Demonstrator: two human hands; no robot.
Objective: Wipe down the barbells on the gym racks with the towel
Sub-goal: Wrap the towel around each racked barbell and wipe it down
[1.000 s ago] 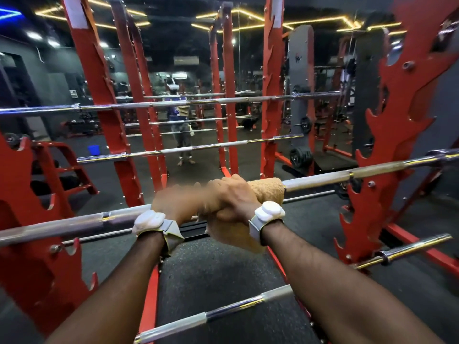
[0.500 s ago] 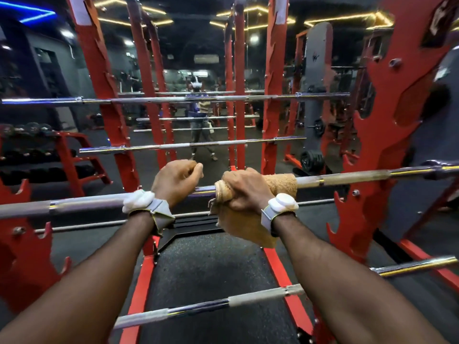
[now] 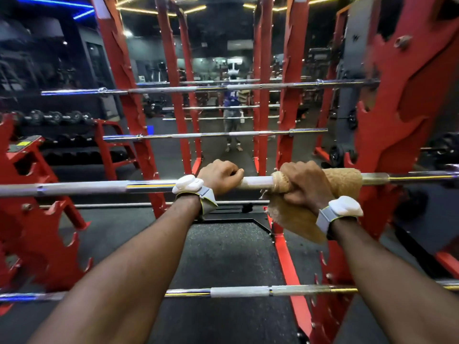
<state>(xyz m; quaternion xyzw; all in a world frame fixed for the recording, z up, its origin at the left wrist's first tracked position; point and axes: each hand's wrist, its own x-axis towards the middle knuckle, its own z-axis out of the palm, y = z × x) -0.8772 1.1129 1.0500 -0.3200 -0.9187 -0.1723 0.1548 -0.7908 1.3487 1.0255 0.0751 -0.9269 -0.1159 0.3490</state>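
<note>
Since the view half a second ago, the right hand and its towel have slid rightward along the bar. The gap between the two hands has widened, and a pale knurled stretch of steel now shows bare between them.

At the far left, the barbell being cleaned enters the view as a chrome shaft. It lies level across the scene, carried on the hooks of the red rack. The left hand sits clenched over the top of it, fingers curled round the bare metal with no cloth under them. The thumb probably wraps underneath, though the bar hides it.

Just right of the bare stretch, the right hand grasps the tan towel, which is rolled round the shaft. A loose tail of cloth hangs below that wrist, and more of the wrap shows past the knuckles on the right. Beyond the towel the bar runs on, duller and brass-tinted, toward the right-hand upright.

The bar's long axis runs side to side. The length judged still unwiped lies to the right of the towel, nearer the right hand and away from the left. A further stroke would have to follow that axis while the left hand steadies the shaft. Another barbell crosses lower down, near the forearms.
</note>
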